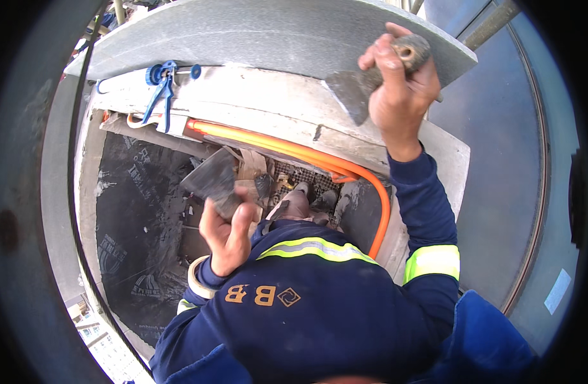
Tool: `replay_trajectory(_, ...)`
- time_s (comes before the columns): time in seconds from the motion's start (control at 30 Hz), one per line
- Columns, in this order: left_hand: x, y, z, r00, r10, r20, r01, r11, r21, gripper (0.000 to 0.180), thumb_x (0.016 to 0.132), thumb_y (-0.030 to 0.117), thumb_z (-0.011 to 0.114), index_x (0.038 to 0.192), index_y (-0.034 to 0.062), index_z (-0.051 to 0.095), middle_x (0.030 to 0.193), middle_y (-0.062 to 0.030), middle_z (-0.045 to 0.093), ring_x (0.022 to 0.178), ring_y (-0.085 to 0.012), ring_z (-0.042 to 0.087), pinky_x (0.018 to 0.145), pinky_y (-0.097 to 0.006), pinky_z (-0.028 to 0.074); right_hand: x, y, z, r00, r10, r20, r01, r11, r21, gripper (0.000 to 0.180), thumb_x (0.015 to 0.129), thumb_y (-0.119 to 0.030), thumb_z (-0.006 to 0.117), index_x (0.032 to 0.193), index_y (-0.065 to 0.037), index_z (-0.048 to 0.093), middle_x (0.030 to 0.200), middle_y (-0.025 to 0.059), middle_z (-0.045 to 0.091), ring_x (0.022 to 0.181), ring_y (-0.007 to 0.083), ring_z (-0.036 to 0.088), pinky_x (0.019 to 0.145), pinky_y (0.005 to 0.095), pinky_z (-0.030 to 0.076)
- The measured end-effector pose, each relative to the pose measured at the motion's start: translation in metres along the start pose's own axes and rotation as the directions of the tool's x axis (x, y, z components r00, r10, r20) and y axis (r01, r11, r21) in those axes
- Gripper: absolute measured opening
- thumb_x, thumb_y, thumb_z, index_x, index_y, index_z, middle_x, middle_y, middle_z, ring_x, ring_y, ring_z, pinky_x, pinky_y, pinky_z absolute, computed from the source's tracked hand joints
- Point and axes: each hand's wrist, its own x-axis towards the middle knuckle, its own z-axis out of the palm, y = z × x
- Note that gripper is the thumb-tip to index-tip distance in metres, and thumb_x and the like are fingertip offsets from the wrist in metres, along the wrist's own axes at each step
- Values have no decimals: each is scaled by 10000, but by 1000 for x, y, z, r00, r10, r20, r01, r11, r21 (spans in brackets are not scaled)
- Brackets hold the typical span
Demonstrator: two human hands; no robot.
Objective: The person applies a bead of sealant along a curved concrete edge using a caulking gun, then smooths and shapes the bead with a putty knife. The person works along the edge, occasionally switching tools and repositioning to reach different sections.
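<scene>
My left hand [228, 238] is closed around the short handle of a putty knife [212, 179], in front of my chest. Its wide grey blade points up and to the left. A second putty knife [351, 94] is in my right hand [404, 93], raised over the pale ledge [262, 96] at the right. Its worn handle has a hole in the end, and the blade angles down to the left, close to the ledge and the grey slab [243, 35]. Whether the blade touches either one, I cannot tell. A pale ring [198, 280] circles my left cuff.
A blue caulking gun [166, 86] lies on the ledge at the left. Below it runs an orange hose [294, 148], bending down at the right. Black sheeting [137, 224] covers the left side, with debris near my feet. A grey metal panel [486, 147] stands at the right.
</scene>
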Motion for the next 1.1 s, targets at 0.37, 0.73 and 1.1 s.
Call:
replay_trajectory(0.37,0,-52,-38,981,-43,189,42,999,11,225,1022,159,683,1155,-11,617,867,-20,636,711,-89,568,660,-243,463,10,-85,-78,996,-77,-39,54,908,-417,269,918,32,695,1164,119,632,753,70,649,584,115,577,558,288,496)
replay_trajectory(0.73,-16,-56,-3,972,-114,204,115,993,7,181,997,112,706,1086,-34,646,850,-16,674,715,-90,554,652,-265,469,-8,-33,-99,999,45,1,-44,976,-213,229,920,35,632,1134,117,630,737,87,637,562,130,575,543,307,510)
replay_trajectory(1.1,-3,-69,19,915,-173,365,205,978,-48,233,1057,139,604,1233,-2,545,900,-6,609,751,-60,520,656,-224,441,-22,-59,-94,984,139,-112,-126,985,116,281,919,-43,624,1163,94,595,747,72,607,565,158,580,542,335,508)
